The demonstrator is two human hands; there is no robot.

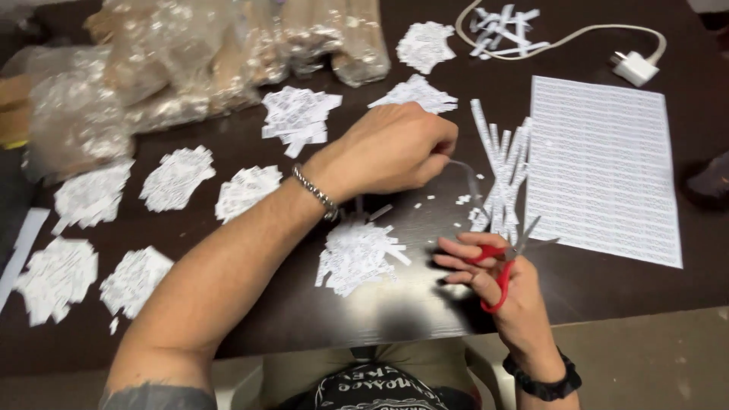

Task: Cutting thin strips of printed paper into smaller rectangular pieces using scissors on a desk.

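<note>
Paper strip (465,176) at frame centre: your left hand (391,148) pinches it; keep it taut. Right hand (497,277) grips red scissors (503,266), blades parted; cut squarely.

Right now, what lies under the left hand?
Under the left hand a thin paper strip hangs from its fingers above the dark table. A pile of paper slips lies nearer the wrist. The hand hides whatever lies directly beneath.

One head-worn camera looks steeply down, close over the dark table (319,319), slightly blurred.
</note>
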